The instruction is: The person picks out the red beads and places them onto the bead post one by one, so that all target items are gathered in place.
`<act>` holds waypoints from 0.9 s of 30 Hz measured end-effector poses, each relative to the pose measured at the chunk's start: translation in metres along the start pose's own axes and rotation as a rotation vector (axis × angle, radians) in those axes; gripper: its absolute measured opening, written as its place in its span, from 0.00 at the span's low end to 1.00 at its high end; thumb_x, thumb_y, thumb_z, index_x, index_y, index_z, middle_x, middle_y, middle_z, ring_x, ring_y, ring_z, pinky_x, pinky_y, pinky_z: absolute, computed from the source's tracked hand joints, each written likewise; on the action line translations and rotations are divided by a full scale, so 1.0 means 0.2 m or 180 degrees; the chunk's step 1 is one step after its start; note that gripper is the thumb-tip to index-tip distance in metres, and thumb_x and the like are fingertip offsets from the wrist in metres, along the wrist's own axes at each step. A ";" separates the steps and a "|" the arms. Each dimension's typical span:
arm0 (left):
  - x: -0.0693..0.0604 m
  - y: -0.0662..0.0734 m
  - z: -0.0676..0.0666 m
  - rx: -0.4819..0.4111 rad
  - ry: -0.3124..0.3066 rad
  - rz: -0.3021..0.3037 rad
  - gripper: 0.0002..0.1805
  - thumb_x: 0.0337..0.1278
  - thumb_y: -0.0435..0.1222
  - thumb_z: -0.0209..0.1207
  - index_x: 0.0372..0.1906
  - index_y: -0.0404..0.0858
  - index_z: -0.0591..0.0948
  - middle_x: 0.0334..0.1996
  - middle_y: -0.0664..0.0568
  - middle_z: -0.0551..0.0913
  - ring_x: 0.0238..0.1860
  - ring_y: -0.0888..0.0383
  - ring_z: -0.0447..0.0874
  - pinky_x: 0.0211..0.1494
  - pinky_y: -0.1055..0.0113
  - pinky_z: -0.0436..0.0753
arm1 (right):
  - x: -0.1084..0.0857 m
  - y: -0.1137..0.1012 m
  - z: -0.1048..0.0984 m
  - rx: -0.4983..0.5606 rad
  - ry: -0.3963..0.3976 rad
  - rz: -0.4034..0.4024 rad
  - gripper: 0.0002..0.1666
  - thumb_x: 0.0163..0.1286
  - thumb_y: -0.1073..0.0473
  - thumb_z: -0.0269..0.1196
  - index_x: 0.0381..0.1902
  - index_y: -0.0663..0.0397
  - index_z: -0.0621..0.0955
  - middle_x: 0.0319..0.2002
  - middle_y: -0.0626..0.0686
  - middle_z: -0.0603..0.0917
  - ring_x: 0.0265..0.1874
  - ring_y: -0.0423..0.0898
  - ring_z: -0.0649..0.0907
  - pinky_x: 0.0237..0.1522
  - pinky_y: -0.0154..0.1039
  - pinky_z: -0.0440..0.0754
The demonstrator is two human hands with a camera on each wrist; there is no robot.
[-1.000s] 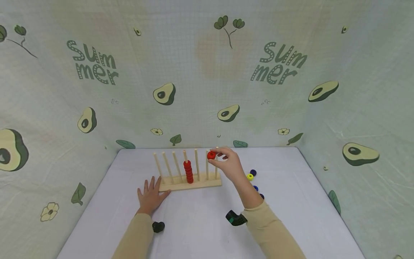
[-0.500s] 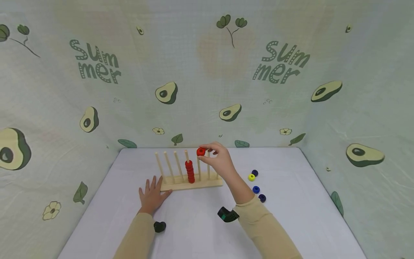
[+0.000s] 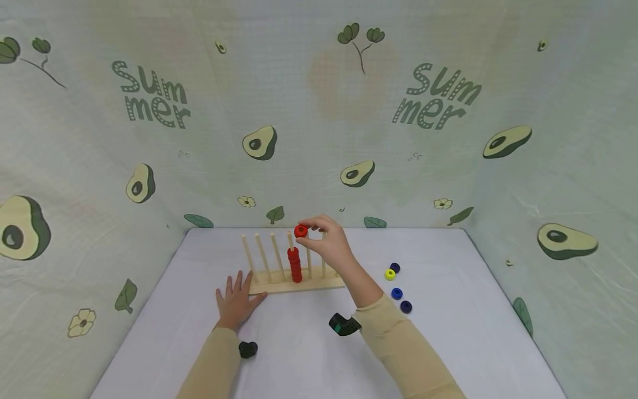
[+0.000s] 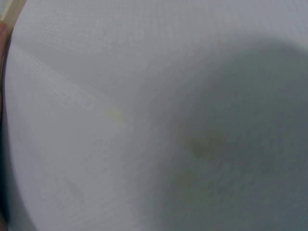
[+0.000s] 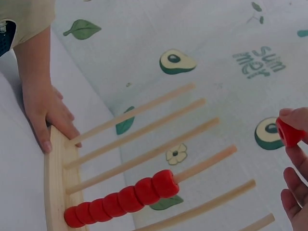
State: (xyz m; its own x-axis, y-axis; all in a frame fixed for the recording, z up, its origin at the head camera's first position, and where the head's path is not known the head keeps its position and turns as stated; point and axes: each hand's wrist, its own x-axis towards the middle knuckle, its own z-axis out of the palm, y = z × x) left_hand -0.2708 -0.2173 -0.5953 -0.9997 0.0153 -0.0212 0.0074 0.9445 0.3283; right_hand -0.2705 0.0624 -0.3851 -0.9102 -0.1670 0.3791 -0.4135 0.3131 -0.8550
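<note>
A wooden peg rack [image 3: 279, 287] stands on the table, its upright pegs in a row. One peg carries a stack of several red beads [image 3: 295, 266], its tip bare above them. My right hand [image 3: 330, 244] pinches a loose red bead [image 3: 301, 231] between thumb and fingers, up near the peg tops and just right of the stacked peg. In the right wrist view that held bead [image 5: 289, 132] is apart from the pegs. My left hand [image 3: 234, 303] lies with fingers spread at the rack's left end, touching its base. The left wrist view shows mostly white cloth.
Right of the rack lie a yellow bead [image 3: 390, 274], a dark bead [image 3: 395, 267], a blue bead [image 3: 396, 293] and another dark bead [image 3: 406, 307]. A printed cloth [image 3: 309, 111] rises behind the white table [image 3: 299, 354].
My right hand has carried the red bead leftward along the peg tops, from the right end of the rack toward the stacked peg. The left hand stays at the rack's end.
</note>
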 end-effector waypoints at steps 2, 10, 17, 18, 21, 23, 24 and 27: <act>0.00 0.00 0.00 -0.0002 -0.0002 -0.0010 0.51 0.58 0.67 0.52 0.76 0.38 0.55 0.76 0.35 0.46 0.74 0.32 0.33 0.66 0.30 0.29 | 0.01 0.00 0.01 0.0013 -0.0016 -0.0009 0.21 0.57 0.60 0.74 0.50 0.53 0.85 0.42 0.46 0.81 0.45 0.46 0.76 0.51 0.45 0.74; 0.01 -0.02 0.03 0.0094 0.0079 0.0010 0.54 0.55 0.71 0.48 0.76 0.40 0.55 0.75 0.35 0.47 0.74 0.32 0.35 0.65 0.29 0.32 | 0.05 0.03 0.05 0.0055 -0.0064 -0.0084 0.22 0.57 0.60 0.74 0.50 0.55 0.85 0.42 0.47 0.81 0.47 0.54 0.77 0.50 0.45 0.73; 0.02 -0.01 0.02 0.0078 0.0016 -0.0019 0.52 0.57 0.69 0.50 0.77 0.40 0.54 0.76 0.35 0.46 0.74 0.32 0.34 0.65 0.29 0.32 | 0.08 0.05 0.08 -0.0066 -0.0049 -0.0033 0.20 0.57 0.61 0.74 0.49 0.52 0.86 0.41 0.46 0.80 0.45 0.50 0.77 0.50 0.48 0.74; 0.02 -0.01 0.02 0.0084 -0.0003 -0.0026 0.52 0.57 0.68 0.50 0.77 0.40 0.53 0.76 0.36 0.45 0.74 0.32 0.34 0.65 0.29 0.31 | 0.08 0.05 0.09 -0.0068 -0.0041 -0.0016 0.20 0.57 0.62 0.74 0.49 0.52 0.86 0.41 0.46 0.80 0.45 0.51 0.77 0.51 0.49 0.74; 0.01 -0.01 0.02 0.0095 -0.0017 -0.0040 0.52 0.58 0.68 0.50 0.77 0.40 0.54 0.76 0.36 0.46 0.74 0.33 0.34 0.66 0.29 0.31 | 0.08 0.05 0.10 -0.0097 -0.0022 0.0061 0.21 0.57 0.62 0.74 0.50 0.54 0.85 0.43 0.47 0.81 0.45 0.50 0.76 0.51 0.49 0.74; 0.01 0.00 0.01 0.0103 -0.0007 -0.0032 0.52 0.57 0.68 0.51 0.77 0.40 0.54 0.76 0.35 0.46 0.74 0.32 0.35 0.66 0.29 0.32 | 0.09 0.05 0.11 -0.0120 -0.0002 0.0108 0.22 0.56 0.62 0.74 0.50 0.54 0.86 0.43 0.47 0.81 0.45 0.48 0.76 0.50 0.47 0.74; 0.01 0.00 0.01 0.0111 -0.0006 -0.0028 0.52 0.57 0.68 0.50 0.77 0.40 0.54 0.76 0.35 0.46 0.74 0.32 0.35 0.66 0.29 0.32 | 0.09 0.05 0.11 -0.0133 0.0007 0.0132 0.22 0.56 0.62 0.74 0.50 0.54 0.86 0.43 0.46 0.81 0.45 0.48 0.76 0.48 0.45 0.74; 0.00 0.00 0.00 0.0122 0.0004 -0.0021 0.52 0.57 0.68 0.50 0.77 0.40 0.55 0.76 0.35 0.47 0.74 0.32 0.35 0.66 0.29 0.33 | 0.09 0.05 0.13 -0.0172 0.0038 0.0196 0.22 0.56 0.61 0.75 0.50 0.52 0.86 0.43 0.46 0.82 0.44 0.46 0.76 0.44 0.42 0.75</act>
State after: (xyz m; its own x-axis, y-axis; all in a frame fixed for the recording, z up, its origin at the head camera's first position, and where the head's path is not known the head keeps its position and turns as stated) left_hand -0.2716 -0.2174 -0.5961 -0.9997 0.0085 -0.0220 0.0017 0.9565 0.2919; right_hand -0.2902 0.0388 -0.3949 -0.9340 -0.1348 0.3310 -0.3573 0.3726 -0.8565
